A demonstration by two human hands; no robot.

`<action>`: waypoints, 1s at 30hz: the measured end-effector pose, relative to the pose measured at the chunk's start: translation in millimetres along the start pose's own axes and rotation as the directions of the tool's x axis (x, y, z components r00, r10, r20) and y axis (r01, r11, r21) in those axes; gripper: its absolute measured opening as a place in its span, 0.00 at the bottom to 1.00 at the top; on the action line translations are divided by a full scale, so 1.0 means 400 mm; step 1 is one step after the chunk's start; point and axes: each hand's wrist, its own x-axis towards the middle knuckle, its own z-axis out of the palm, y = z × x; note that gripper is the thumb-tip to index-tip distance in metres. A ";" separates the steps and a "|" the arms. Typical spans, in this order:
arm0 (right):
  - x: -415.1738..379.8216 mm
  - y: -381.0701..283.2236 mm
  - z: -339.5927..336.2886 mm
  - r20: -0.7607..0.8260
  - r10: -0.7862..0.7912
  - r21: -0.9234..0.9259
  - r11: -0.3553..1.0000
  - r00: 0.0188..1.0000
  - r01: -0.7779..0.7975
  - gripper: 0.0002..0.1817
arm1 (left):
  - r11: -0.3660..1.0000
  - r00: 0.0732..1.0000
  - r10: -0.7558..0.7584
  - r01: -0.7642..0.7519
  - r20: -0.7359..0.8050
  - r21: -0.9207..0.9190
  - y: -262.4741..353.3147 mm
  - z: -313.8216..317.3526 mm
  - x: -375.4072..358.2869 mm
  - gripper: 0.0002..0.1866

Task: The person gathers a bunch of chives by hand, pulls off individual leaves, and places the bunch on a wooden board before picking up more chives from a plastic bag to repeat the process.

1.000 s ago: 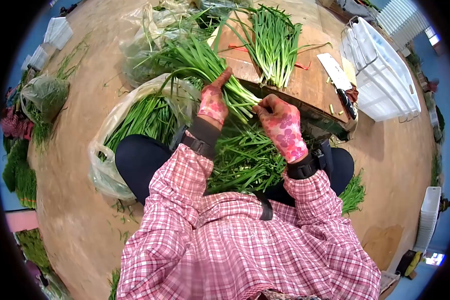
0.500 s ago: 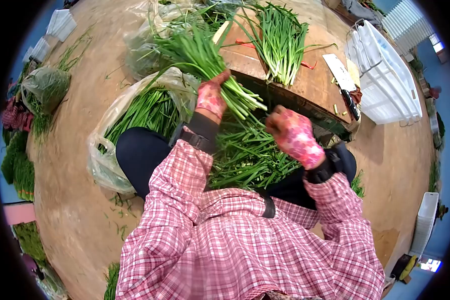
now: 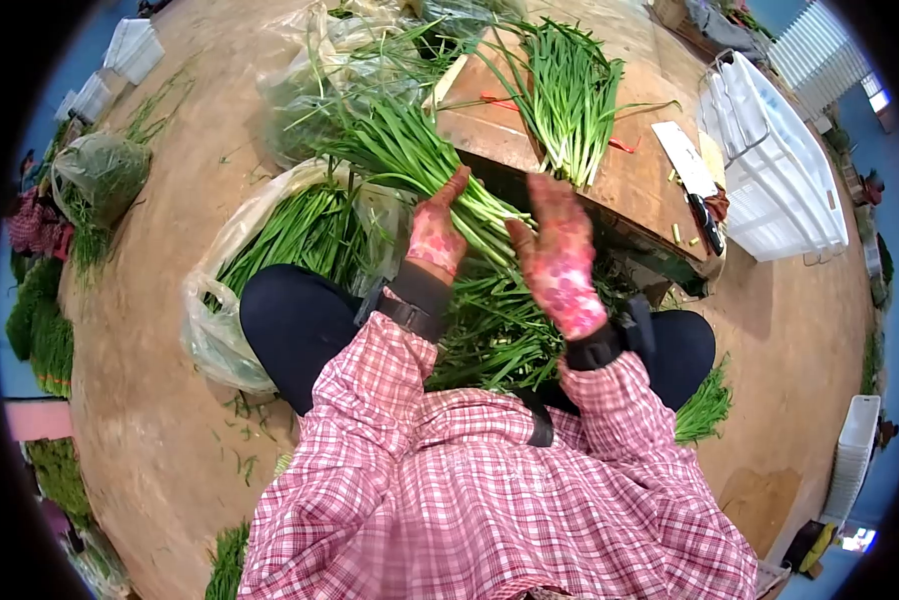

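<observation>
We list: shirt (image 3: 470, 490) — pink-and-white check; held bunch (image 3: 410, 150) — green, paling to white; black knife handle (image 3: 707, 224), brown tabletop's (image 3: 645, 195) right edge.

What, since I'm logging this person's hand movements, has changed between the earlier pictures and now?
The right hand, pinching at the stem ends of the held bunch a second ago, dropped away rightward, then came back up beside them, now spread open; whether it touches them is unclear. The left hand still holds that bunch. The other bunch and the knife stay on the wooden board.
</observation>
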 end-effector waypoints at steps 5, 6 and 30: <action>0.071 -0.005 -0.075 0.241 0.047 0.297 0.947 0.969 -0.120 0.25 | 0.995 0.995 -0.089 0.087 -0.050 -0.048 0.048 0.070 -0.083 0.16; 0.077 0.008 -0.045 0.386 0.094 0.446 0.852 0.918 -0.275 0.22 | 0.999 0.998 -0.046 0.044 -0.046 -0.031 0.046 0.071 -0.088 0.16; 0.056 0.000 -0.075 0.212 -0.096 0.410 0.912 0.972 0.001 0.15 | 0.979 0.982 -0.181 0.185 -0.061 0.085 0.071 0.083 -0.083 0.16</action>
